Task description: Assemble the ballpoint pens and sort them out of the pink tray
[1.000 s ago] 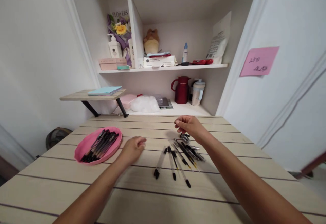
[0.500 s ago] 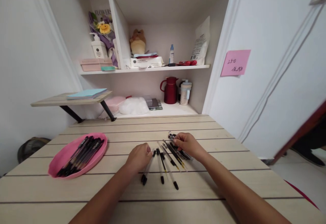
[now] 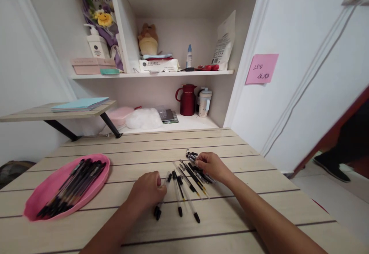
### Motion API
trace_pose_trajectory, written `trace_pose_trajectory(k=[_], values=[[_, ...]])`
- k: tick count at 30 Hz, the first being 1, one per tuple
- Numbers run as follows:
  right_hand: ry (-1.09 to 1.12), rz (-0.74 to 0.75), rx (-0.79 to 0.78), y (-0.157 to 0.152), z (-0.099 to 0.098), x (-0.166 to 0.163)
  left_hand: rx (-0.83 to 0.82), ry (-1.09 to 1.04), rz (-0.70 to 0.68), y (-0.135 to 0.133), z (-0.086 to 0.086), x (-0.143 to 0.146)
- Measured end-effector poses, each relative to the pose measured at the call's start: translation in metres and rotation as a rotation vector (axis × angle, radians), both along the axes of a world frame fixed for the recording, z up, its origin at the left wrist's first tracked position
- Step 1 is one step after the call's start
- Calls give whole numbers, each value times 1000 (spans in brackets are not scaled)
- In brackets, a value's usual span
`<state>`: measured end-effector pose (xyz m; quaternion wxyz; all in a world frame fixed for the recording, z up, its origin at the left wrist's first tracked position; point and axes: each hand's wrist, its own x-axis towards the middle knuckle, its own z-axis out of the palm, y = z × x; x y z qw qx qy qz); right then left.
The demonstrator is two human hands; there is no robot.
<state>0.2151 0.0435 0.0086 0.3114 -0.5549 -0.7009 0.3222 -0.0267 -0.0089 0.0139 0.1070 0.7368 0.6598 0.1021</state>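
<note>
Several clear-barrelled pens with black caps (image 3: 186,192) lie loose in the middle of the wooden table (image 3: 230,215). My left hand (image 3: 147,189) rests with curled fingers on the leftmost pen (image 3: 160,204), gripping its barrel. My right hand (image 3: 210,165) lies over a small heap of pens and pen parts (image 3: 196,165) at the right of the group, fingers bent and pinching among them. A pink oval tray (image 3: 43,204) at the left holds several black pens (image 3: 73,186).
A small raised wooden stand (image 3: 43,112) with a light blue notebook (image 3: 79,103) stands at the table's back left. Behind are white shelves with a red jug (image 3: 187,99), a cup (image 3: 203,102), bottles and boxes. A pink sticky note (image 3: 261,68) hangs on the right wall.
My left hand has moved right from near the tray onto the leftmost pen. My right hand has come down from above the heap onto it. The camera has swung right and tilted down.
</note>
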Motion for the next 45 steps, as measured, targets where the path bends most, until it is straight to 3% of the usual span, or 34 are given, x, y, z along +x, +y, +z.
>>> trace_pose_trajectory(k=[8, 15, 19, 24, 32, 36, 42, 45], values=[[-199, -23, 116, -4, 3, -3, 36, -1, 27, 0, -5, 1], [-619, 23, 158, -24, 13, -21, 94, -107, 76, 6, -3, -5], [-821, -18, 176, -33, 11, -33, 79, -275, 68, 9, -3, -3], [-882, 9, 189, -37, 9, -39, 32, -496, 71, 11, -8, 2], [-894, 22, 227, -36, 4, -42, 42, -580, 29, 10, -13, 4], [-599, -105, 214, -28, 6, -33, 30, -600, -1, 7, -9, 8], [572, -59, -14, -18, 18, -23, 17, -667, -116, -3, -1, 17], [896, -82, 0, -18, 23, -22, 7, -678, -130, -7, 1, 21]])
